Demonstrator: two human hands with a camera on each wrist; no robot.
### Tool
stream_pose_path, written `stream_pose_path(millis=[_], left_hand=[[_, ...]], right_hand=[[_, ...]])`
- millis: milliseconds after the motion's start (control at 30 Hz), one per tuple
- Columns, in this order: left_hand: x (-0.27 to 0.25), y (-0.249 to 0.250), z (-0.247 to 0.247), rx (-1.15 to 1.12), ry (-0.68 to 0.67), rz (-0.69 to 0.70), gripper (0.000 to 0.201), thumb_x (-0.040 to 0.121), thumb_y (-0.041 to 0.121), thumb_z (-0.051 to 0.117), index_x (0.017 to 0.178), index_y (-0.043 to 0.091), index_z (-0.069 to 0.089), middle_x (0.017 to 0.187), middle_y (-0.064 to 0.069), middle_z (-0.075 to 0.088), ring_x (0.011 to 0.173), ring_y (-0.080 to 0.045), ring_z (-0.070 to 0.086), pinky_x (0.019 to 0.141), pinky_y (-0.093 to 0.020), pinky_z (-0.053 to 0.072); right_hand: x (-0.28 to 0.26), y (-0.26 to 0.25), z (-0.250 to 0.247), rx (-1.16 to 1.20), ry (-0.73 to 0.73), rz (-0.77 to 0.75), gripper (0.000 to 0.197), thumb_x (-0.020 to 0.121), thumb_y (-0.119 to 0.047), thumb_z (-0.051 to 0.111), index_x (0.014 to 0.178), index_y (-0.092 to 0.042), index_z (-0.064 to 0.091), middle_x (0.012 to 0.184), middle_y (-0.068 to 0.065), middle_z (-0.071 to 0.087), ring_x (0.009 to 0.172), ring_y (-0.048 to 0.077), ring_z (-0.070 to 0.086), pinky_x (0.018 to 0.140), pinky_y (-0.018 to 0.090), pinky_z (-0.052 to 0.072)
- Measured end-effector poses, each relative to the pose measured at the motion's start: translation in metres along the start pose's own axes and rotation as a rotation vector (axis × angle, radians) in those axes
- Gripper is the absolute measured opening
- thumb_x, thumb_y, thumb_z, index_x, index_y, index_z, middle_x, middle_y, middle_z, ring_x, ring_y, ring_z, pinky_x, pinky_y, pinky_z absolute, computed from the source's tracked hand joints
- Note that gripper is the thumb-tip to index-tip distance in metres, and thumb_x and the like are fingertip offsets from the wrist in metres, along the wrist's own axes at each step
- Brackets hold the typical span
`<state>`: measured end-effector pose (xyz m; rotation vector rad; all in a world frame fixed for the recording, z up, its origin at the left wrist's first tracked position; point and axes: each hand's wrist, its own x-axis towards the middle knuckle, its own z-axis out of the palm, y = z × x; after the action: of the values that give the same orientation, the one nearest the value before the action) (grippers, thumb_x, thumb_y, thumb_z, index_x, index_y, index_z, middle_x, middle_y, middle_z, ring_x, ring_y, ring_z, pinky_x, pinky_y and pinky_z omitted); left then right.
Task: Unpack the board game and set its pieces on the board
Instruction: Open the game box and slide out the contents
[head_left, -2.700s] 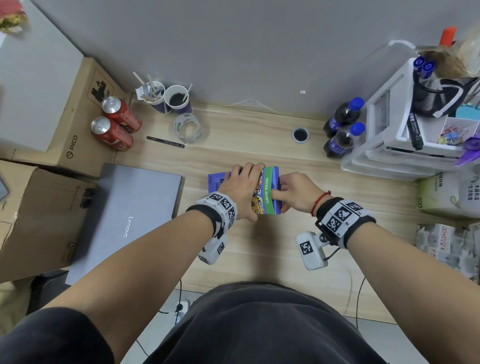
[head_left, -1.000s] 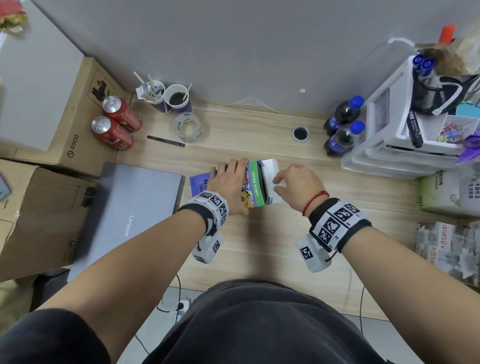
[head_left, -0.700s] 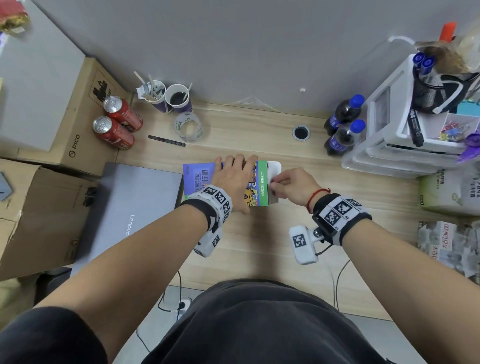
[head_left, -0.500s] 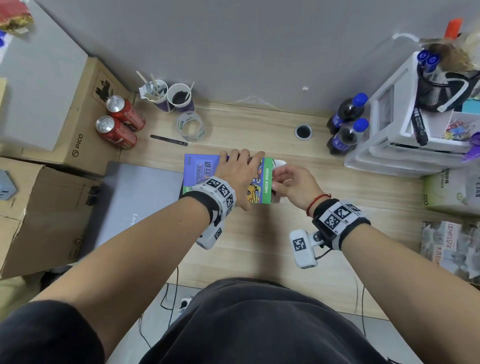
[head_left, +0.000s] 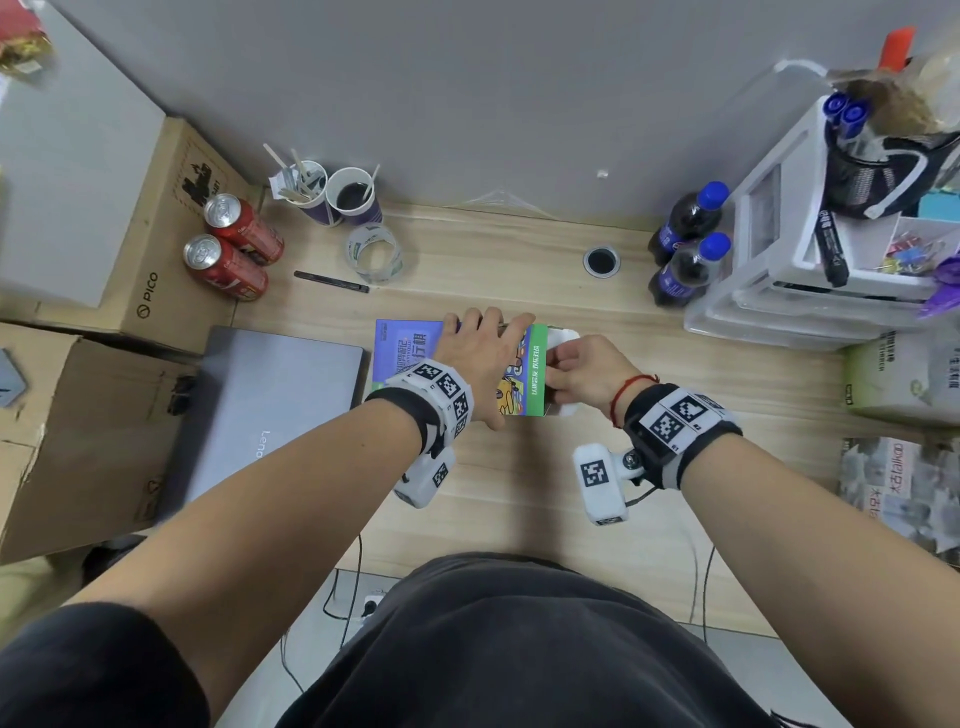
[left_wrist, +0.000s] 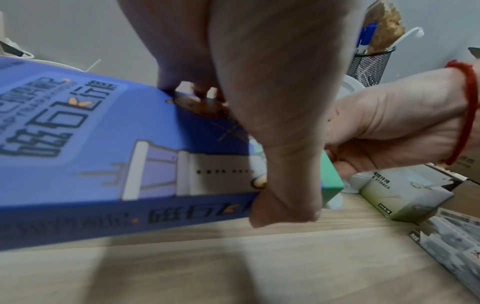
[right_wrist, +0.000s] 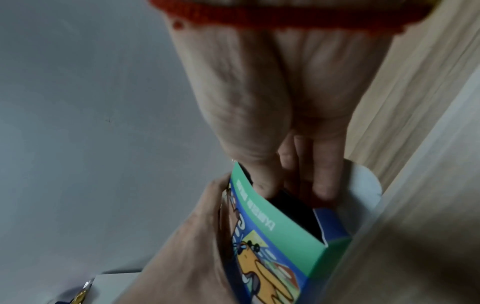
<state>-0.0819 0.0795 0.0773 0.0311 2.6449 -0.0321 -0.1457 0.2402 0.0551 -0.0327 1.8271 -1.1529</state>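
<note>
The board game box (head_left: 405, 353), blue with a green right end, lies flat on the wooden desk (head_left: 519, 493). My left hand (head_left: 483, 358) grips it from above, thumb on the near side (left_wrist: 283, 207) and fingers over the far edge. The box's right end is open and its white flap (head_left: 563, 335) is folded out. My right hand (head_left: 576, 369) is at that end. In the right wrist view its thumb and fingers (right_wrist: 322, 185) reach into the box (right_wrist: 280, 232) and pinch a dark insert (right_wrist: 293, 207) inside. No board or pieces are in view.
A closed grey laptop (head_left: 270, 405) lies just left of the box. Behind it are a pen (head_left: 332, 282), a tape roll (head_left: 375, 254), two paper cups (head_left: 332, 195) and two red cans (head_left: 234, 249). Two bottles (head_left: 685, 244) and white drawers (head_left: 810, 270) stand right.
The box has slid left toward the laptop. Its right end flap has been opened, and my right hand's fingers have gone from the flap into the open end.
</note>
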Motion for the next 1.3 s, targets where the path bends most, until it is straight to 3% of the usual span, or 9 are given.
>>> stream_pose_path(millis=[133,300,467,633,833,1033,1100,1200,1300], left_hand=[[0.001,0.0,0.003,0.006,0.008,0.014,0.14,0.034,0.059,0.081,0.149,0.024,0.009,0.12,-0.007,0.042,0.105,-0.028,0.043,0.095,-0.047,0.038],[0.002,-0.002,0.011,-0.002,0.04,0.029,0.14,0.032,0.059,0.079,0.149,0.022,0.01,0.119,-0.005,0.041,0.104,-0.026,0.044,0.095,-0.043,0.037],[0.0,-0.014,0.019,-0.024,0.023,-0.015,0.126,0.032,0.052,0.083,0.137,0.02,0.021,0.117,-0.003,0.039,0.103,-0.025,0.045,0.096,-0.039,0.038],[-0.003,-0.032,0.03,0.046,-0.013,-0.091,0.137,0.036,0.057,0.082,0.146,0.018,0.009,0.125,-0.006,0.039,0.112,-0.028,0.044,0.104,-0.046,0.032],[-0.001,-0.04,0.032,-0.019,-0.039,-0.082,0.125,0.039,0.051,0.086,0.138,0.017,0.017,0.122,-0.003,0.035,0.112,-0.025,0.041,0.099,-0.042,0.043],[-0.001,-0.044,0.035,-0.074,-0.02,-0.081,0.123,0.04,0.049,0.085,0.138,0.015,0.02,0.122,-0.002,0.034,0.111,-0.022,0.039,0.09,-0.03,0.045],[-0.003,-0.05,0.035,-0.089,-0.019,-0.092,0.122,0.041,0.047,0.085,0.139,0.015,0.021,0.122,-0.001,0.034,0.112,-0.021,0.038,0.078,-0.027,0.045],[-0.004,-0.055,0.036,-0.119,-0.02,-0.096,0.121,0.04,0.045,0.085,0.138,0.014,0.023,0.123,-0.001,0.033,0.113,-0.02,0.036,0.065,-0.025,0.043],[-0.004,-0.056,0.037,-0.151,-0.021,-0.094,0.12,0.039,0.044,0.085,0.137,0.014,0.024,0.123,-0.001,0.033,0.114,-0.019,0.036,0.061,-0.025,0.04]], right_hand=[[-0.002,0.001,0.0,0.002,-0.056,0.003,0.011,0.09,0.002,0.058,0.101,0.003,0.062,0.082,0.015,0.063,0.071,0.02,0.061,0.068,0.027,0.056],[-0.002,0.003,-0.001,-0.041,-0.007,-0.022,0.008,0.09,0.0,0.058,0.096,0.002,0.063,0.085,0.019,0.067,0.074,0.03,0.065,0.077,0.045,0.057],[-0.005,0.006,-0.013,-0.15,0.027,-0.039,0.007,0.088,-0.009,0.063,0.092,-0.003,0.064,0.075,0.012,0.068,0.067,0.03,0.065,0.072,0.047,0.055],[-0.013,0.008,-0.028,-0.118,0.004,-0.009,0.016,0.093,-0.003,0.056,0.105,0.006,0.057,0.089,0.024,0.062,0.075,0.032,0.06,0.067,0.041,0.053],[-0.015,0.004,-0.035,-0.15,0.015,-0.015,0.013,0.093,-0.004,0.056,0.104,0.003,0.059,0.085,0.02,0.064,0.065,0.031,0.065,0.075,0.052,0.055],[-0.015,0.0,-0.045,-0.167,-0.008,-0.011,0.022,0.09,-0.006,0.06,0.106,0.009,0.056,0.096,0.033,0.064,0.078,0.038,0.066,0.082,0.057,0.055],[-0.017,-0.001,-0.049,-0.14,-0.005,-0.022,0.024,0.09,-0.007,0.061,0.106,0.01,0.055,0.098,0.034,0.063,0.078,0.032,0.066,0.08,0.052,0.057],[-0.018,0.002,-0.052,-0.125,0.001,-0.043,0.024,0.091,-0.006,0.06,0.107,0.011,0.055,0.088,0.023,0.063,0.066,0.016,0.066,0.06,0.028,0.058],[-0.019,0.003,-0.053,-0.083,0.011,-0.064,0.019,0.091,-0.005,0.059,0.103,0.01,0.056,0.086,0.02,0.063,0.066,0.018,0.066,0.059,0.025,0.058]])
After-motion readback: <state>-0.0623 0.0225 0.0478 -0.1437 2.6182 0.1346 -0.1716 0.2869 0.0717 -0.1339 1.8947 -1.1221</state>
